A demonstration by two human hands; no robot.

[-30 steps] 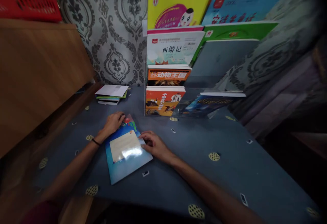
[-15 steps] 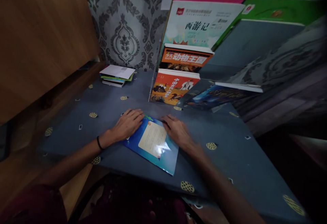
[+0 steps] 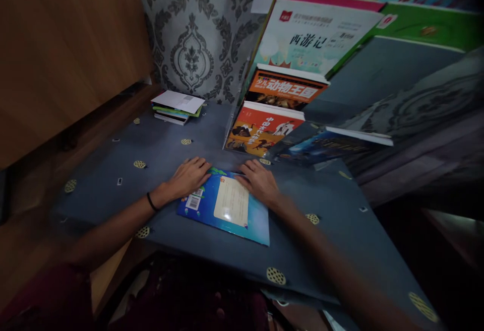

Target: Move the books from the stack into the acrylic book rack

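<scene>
Starting far left with a brown wooden panel (image 3: 71, 44), then catching a maroon sleeve (image 3: 49, 295) low down. Moving right to a small stack of books (image 3: 177, 107) at the back of the worktop (image 3: 162, 144), topped with a whitish cover (too plain to read from here). Noting grey patterned wallpaper (image 3: 192, 56) behind. Next, a dark wristband (image 3: 152, 201), then the left hand (image 3: 190, 176), laid palm down on the far left corner of a blue book (image 3: 212, 219). Seeing left fingers slightly bent and close together; cannot tell whether pinching the cover, underside hidden. Locating the blue book flat on the worktop near the front edge, between both hands, with barcode (image 3: 193, 202) at left and cream text panel (image 3: 231, 201) further right. Then the right hand (image 3: 260, 182), palm down over the far edge, fingers bent, thumb apart and reaching over the cover; cannot tell about any grip. Behind, spotting a tiered stand (image 3: 397, 76) holding a red-orange book (image 3: 264, 130) lowest, orange-and-black book (image 3: 287, 89) above, white-covered book (image 3: 313, 39) higher. Ending right with a dark blue book (image 3: 336, 144) leaning low, plus a green book (image 3: 431, 27) higher up.
</scene>
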